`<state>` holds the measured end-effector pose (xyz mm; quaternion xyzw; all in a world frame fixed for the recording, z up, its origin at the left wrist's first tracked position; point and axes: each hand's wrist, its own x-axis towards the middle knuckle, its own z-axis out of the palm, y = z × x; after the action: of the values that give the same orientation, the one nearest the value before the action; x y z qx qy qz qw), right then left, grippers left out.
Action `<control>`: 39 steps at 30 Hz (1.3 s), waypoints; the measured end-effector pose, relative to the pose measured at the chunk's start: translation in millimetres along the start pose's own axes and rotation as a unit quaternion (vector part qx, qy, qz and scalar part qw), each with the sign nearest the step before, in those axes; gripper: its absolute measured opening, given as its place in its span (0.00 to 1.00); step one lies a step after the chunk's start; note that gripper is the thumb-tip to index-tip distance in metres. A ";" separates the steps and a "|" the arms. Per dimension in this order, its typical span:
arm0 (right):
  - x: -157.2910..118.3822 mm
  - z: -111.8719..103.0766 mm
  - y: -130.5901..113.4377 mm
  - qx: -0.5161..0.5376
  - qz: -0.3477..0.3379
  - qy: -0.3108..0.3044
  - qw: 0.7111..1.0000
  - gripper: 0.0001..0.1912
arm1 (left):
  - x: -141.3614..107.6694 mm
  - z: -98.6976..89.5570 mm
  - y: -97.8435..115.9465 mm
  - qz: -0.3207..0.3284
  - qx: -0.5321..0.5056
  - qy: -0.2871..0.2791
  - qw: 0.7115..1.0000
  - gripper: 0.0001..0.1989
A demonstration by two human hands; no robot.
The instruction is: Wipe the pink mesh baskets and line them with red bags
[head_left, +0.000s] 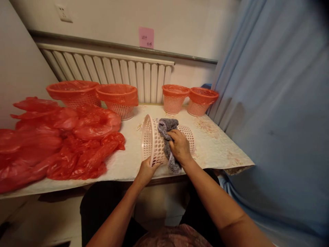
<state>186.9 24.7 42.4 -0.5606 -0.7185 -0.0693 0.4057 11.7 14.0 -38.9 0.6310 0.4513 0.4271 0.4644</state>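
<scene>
A pale pink perforated plastic basket lies on its side at the front of the table, its wide mouth facing left. My left hand grips the basket's rim at the lower edge, with its fingers partly hidden inside. Across the outer side wall lies a grey cloth. My right hand is closed on the cloth and presses it against the basket. Part of the cloth hangs down below that hand, towards the table's front edge.
A heap of red plastic bags covers the table's left side. Four-legged support is hidden under the patterned tablecloth. Several red-lined baskets stand along the back, before a radiator. A blue curtain hangs at the right.
</scene>
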 end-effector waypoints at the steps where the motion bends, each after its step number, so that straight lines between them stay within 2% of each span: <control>1: -1.1 -1.2 11.1 -0.013 0.008 0.002 1.000 0.21 | 0.4 0.0 0.4 -0.001 -0.002 -0.002 1.000 0.15; 9: -28.0 -22.3 124.0 -0.123 0.157 0.032 0.979 0.20 | 4.1 5.0 -1.1 0.006 0.022 -0.022 1.000 0.12; 11: -36.0 -25.2 139.2 -0.124 0.196 0.035 0.972 0.21 | 5.9 5.5 -2.4 0.007 0.025 -0.019 0.999 0.12; 13: -40.1 -25.3 142.9 -0.119 0.212 0.038 0.969 0.21 | 7.9 5.6 -2.4 0.010 0.015 -0.026 0.999 0.11; 16: -35.9 -22.6 130.8 -0.108 0.201 0.051 0.972 0.21 | 9.5 5.7 1.2 0.014 -0.003 -0.037 0.999 0.11; 20: -16.5 -20.5 95.0 -0.084 0.155 0.057 0.983 0.21 | 8.1 6.3 11.8 0.025 -0.015 -0.050 0.998 0.14; 25: 4.9 -24.3 25.3 -0.007 0.066 0.034 0.997 0.21 | 1.5 10.0 31.1 0.022 -0.017 -0.067 0.997 0.13; 28: 7.5 -27.6 -19.5 0.036 -0.005 0.003 0.999 0.21 | -2.9 12.8 41.4 0.011 -0.046 -0.074 0.996 0.13; 30: 5.2 -28.3 -40.4 0.046 -0.041 -0.014 0.998 0.22 | -5.0 13.1 46.3 0.010 -0.064 -0.072 0.995 0.14; 32: 1.7 -27.5 -50.1 0.041 -0.057 -0.018 0.997 0.22 | -6.1 12.0 49.6 0.007 -0.064 -0.064 0.996 0.14; 34: -0.7 -25.8 -49.2 0.028 -0.053 -0.014 0.998 0.23 | -6.4 10.1 51.4 0.005 -0.065 -0.063 0.996 0.14; 39: 1.0 -25.0 -23.5 -0.002 -0.043 -0.022 0.999 0.22 | -7.3 6.7 49.3 -0.017 -0.047 -0.042 0.998 0.15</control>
<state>179.3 3.2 67.9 -0.5318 -0.7503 -0.0760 0.3852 25.0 -2.3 6.7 0.6180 0.4213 0.4133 0.5195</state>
